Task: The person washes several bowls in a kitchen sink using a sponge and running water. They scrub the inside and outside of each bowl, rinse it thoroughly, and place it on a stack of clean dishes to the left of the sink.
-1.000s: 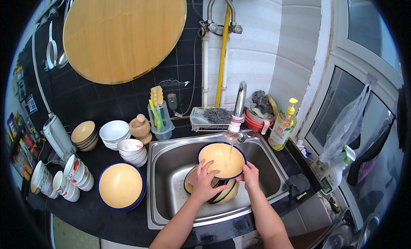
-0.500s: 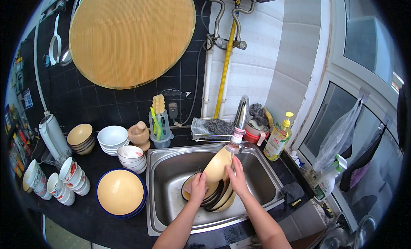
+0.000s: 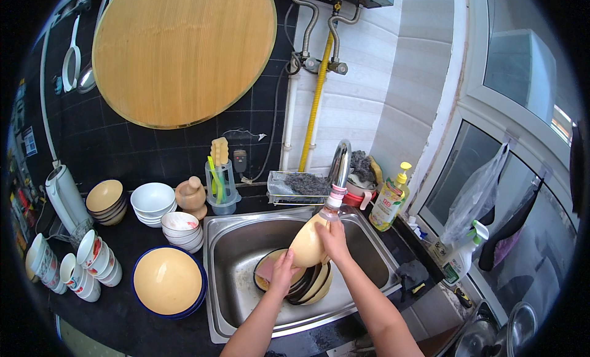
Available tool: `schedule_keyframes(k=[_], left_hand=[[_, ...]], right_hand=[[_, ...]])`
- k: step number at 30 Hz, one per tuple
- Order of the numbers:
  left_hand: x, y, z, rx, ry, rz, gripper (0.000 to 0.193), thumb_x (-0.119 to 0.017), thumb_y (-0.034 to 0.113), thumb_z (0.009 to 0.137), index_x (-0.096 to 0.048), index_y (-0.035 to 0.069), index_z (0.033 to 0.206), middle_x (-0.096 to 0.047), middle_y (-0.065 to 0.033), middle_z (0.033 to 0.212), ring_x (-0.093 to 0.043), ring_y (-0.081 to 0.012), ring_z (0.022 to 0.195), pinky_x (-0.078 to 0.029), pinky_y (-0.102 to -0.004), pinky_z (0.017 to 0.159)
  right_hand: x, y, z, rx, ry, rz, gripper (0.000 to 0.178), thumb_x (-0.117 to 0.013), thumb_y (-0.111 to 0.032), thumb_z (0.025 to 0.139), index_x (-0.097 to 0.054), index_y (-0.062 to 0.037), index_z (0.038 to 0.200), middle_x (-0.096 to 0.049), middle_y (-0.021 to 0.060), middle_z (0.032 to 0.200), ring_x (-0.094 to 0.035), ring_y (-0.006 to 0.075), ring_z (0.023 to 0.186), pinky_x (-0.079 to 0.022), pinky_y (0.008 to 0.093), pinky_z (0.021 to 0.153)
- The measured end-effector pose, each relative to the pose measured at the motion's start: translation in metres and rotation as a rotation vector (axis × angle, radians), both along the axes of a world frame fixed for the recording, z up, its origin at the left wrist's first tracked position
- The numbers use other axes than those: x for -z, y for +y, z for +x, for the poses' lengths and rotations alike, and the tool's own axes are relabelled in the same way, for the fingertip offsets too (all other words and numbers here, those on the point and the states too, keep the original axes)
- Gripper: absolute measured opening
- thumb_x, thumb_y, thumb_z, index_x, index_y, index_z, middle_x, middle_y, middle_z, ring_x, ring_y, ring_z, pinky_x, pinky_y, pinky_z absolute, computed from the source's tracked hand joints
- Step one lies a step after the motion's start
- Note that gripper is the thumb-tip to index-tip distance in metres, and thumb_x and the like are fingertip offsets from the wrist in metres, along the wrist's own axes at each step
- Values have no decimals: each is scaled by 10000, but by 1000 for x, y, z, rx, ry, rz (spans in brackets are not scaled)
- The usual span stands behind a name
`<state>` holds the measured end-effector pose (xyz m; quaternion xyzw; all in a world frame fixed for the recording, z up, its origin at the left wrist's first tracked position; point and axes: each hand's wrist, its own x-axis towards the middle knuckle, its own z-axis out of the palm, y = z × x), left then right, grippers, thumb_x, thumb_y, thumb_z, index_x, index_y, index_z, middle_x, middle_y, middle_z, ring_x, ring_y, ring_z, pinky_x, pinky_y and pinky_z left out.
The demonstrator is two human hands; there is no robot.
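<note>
Both my hands hold a cream-yellow bowl tipped on its side under the tap, above the steel sink. My left hand is closed on the bowl's lower left edge. At the upper right edge, right by the tap's nozzle, my right hand grips it, some of its fingers hidden. Below, several dark-sided bowls with cream insides lie tilted in the basin. Next to them, a pink cloth shows in a bowl partly hidden by my left hand.
Left of the sink stand large blue-rimmed bowls, white bowls, stacked patterned cups and a wooden mortar. A wire rack sits behind the basin. On the right are a soap bottle and a spray bottle.
My right hand has moved up along the bowl, closer to the tap nozzle. The bowl has turned more upright between my hands. The whole view has shifted slightly.
</note>
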<state>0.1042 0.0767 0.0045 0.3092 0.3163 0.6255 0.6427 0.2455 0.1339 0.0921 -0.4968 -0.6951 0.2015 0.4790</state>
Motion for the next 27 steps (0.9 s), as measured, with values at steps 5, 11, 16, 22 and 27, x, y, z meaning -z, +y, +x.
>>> schedule_keyframes(k=[5, 11, 16, 22, 27], left_hand=[[13, 7, -4, 4, 147, 40, 344, -459, 318, 913, -486, 47, 1122, -558, -55, 1049, -546, -147, 933, -454, -274, 757], [14, 6, -15, -2, 14, 25, 332, -478, 302, 901, -488, 41, 1105, -570, -66, 1038, -564, -175, 926, -475, -306, 758], [11, 4, -18, 45, -199, 46, 363, -420, 307, 914, -448, 43, 1162, -542, -113, 1116, -551, -265, 1001, -457, -395, 857], [0, 0, -23, 146, -290, -16, 518, -289, 411, 925, -283, 57, 1304, -382, -164, 1309, -386, -355, 1196, -344, -572, 928], [-10, -6, -27, 168, -416, -28, 571, -272, 455, 913, -206, 87, 1344, -267, -175, 1382, -270, -388, 1261, -272, -657, 919]], right_hand=[[-6, -26, -24, 198, -272, 197, 600, -586, -249, 717, -386, 11, 1220, -366, 241, 1271, -347, 381, 1169, -262, 414, 997], [-5, -9, -13, 188, 11, 55, 482, -569, -237, 751, -458, -8, 1160, -479, 196, 1154, -404, 342, 1104, -301, 399, 961], [39, 26, 16, 66, 331, -62, 450, -542, -280, 823, -472, -4, 1172, -509, 184, 1144, -474, 298, 1060, -354, 352, 921], [43, 6, 12, 3, 532, -218, 530, -529, -352, 858, -421, 8, 1232, -485, 174, 1197, -480, 251, 1076, -364, 313, 915], [52, -14, 17, 86, 560, -419, 567, -464, -432, 882, -367, -47, 1287, -466, 68, 1224, -439, 174, 1113, -347, 328, 927]])
